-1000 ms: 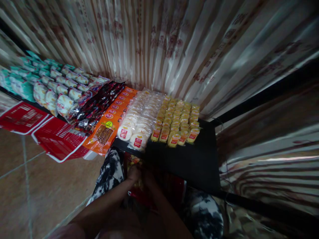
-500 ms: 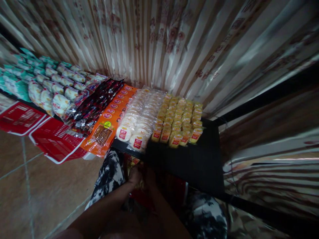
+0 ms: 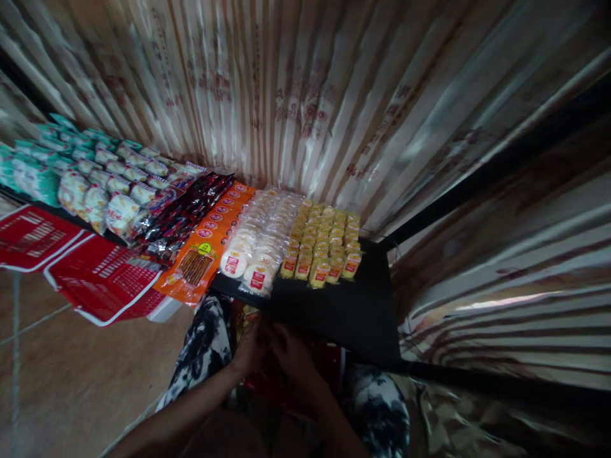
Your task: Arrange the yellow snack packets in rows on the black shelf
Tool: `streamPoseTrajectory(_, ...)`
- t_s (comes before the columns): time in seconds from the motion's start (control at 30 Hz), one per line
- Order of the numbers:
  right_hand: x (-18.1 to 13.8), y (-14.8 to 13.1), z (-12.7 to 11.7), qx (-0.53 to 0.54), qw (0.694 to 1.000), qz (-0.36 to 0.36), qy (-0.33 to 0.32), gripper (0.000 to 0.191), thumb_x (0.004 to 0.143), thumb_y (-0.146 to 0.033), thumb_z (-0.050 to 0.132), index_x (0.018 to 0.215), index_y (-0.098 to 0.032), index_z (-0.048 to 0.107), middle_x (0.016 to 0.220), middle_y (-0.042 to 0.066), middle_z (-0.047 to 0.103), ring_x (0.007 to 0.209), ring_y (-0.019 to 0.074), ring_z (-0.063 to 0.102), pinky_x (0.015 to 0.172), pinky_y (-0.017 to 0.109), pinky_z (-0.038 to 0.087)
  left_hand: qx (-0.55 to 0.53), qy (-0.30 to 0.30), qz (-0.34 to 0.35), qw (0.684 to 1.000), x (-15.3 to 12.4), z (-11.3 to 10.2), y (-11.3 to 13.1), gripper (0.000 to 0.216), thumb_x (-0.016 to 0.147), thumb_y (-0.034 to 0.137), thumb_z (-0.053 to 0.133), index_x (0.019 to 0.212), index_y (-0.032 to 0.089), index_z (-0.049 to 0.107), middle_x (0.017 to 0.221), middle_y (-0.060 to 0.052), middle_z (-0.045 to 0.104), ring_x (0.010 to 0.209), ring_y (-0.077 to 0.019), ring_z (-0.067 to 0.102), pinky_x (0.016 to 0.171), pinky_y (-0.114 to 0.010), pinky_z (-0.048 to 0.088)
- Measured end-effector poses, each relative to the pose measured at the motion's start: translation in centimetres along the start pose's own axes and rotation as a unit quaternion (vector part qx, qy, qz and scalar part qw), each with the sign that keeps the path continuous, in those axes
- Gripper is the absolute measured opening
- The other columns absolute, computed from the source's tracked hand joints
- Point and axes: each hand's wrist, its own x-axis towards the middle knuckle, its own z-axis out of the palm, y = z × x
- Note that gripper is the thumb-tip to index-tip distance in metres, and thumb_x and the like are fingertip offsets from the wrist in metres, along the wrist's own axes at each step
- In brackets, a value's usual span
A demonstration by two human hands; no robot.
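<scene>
- Black, flat and smooth, the shelf (image 3: 338, 321) carries snack packs in close rows.
- Small yellow packets (image 3: 322, 245), upright and rounded with red labels, stand in ranks at its right end; beside them are clear, crinkled sleeves of white discs (image 3: 252, 264).
- Next come a glossy orange bag (image 3: 203, 254) showing brown sticks, shiny dark packets (image 3: 184, 219), and puffy teal packets (image 3: 38, 175) at the far left.
- Thin, pleated, printed sheeting (image 3: 214, 83) hangs behind.
- Compared with half a second ago, both hands sit slightly back from the shelf edge, and the right one's fingers show more clearly; the ranks above look unchanged.
- Left hand (image 3: 251, 350) is partly curled, just beside a dim golden wrapper (image 3: 247, 315) below the shelf, between the patterned trouser legs (image 3: 206, 346); whether it grips it, I cannot tell.
- Right hand (image 3: 289, 350) is loosely bent, close to the left; shadow hides whether it holds anything.
</scene>
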Motion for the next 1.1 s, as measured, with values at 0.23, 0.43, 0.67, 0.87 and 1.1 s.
streamPoseTrajectory(0.23, -4.1, -3.8, -3.9, 0.025, 0.999, -0.017, -0.045, 0.035, 0.073, -0.026, 0.052, 0.107, -0.020, 0.061, 0.108, 0.007, 0.065, 0.100, 0.0208, 0.059, 0.091, 0.033, 0.042, -0.022, -0.128, 0.049, 0.990, -3.8, -2.7, 1.2, 0.049, 0.067, 0.011, 0.050, 0.115, 0.019, 0.053, 0.110, -0.004, 0.064, 0.101, -0.0176, 0.058, 0.088, -0.026, 0.045)
streamPoseTrajectory(0.43, -5.1, -4.9, -5.4, 0.116, 0.991, 0.004, 0.063, 0.046, 0.073, -0.035, 0.058, 0.117, -0.021, 0.054, 0.113, 0.007, 0.062, 0.105, 0.0211, 0.057, 0.094, 0.035, 0.042, -0.166, -0.086, 0.035, 0.982, -4.0, -2.6, 3.9, 0.035, 0.068, 0.015, 0.053, 0.103, 0.016, 0.051, 0.096, -0.005, 0.065, 0.088, -0.0171, 0.060, 0.076, -0.024, 0.048)
streamPoseTrajectory(0.67, -4.6, -3.7, -5.8, 0.276, 0.931, 0.042, 0.236, 0.047, 0.070, -0.043, 0.062, 0.110, -0.019, 0.055, 0.108, 0.007, 0.065, 0.097, 0.0216, 0.062, 0.082, 0.033, 0.052, -0.184, -0.013, 0.042, 0.982, -3.6, -1.2, 9.8, 0.028, 0.070, 0.025, 0.055, 0.097, 0.017, 0.050, 0.095, -0.005, 0.063, 0.089, -0.0181, 0.059, 0.080, -0.026, 0.046)
streamPoseTrajectory(0.87, -4.0, -1.2, -7.5, 0.252, 0.913, 0.097, 0.307, 0.054, 0.068, -0.049, 0.059, 0.112, -0.018, 0.052, 0.103, 0.008, 0.066, 0.094, 0.0236, 0.062, 0.081, 0.034, 0.052, -0.164, -0.049, 0.044, 0.984, -2.3, 1.3, 12.8, 0.035, 0.075, 0.022, 0.050, 0.110, 0.015, 0.049, 0.103, -0.006, 0.063, 0.092, -0.0156, 0.058, 0.083, -0.024, 0.046)
streamPoseTrajectory(1.1, 0.2, 1.5, -14.1, 0.311, 0.876, 0.043, 0.366, 0.073, 0.064, -0.045, 0.066, 0.126, -0.017, 0.040, 0.088, 0.005, 0.066, 0.077, 0.0179, 0.064, 0.070, 0.030, 0.053, -0.078, 0.005, 0.141, 0.987, 0.0, 4.4, 15.7, 0.057, 0.073, 0.008, 0.040, 0.129, 0.009, 0.037, 0.135, -0.011, 0.041, 0.110, -0.0161, 0.050, 0.099, -0.026, 0.038)
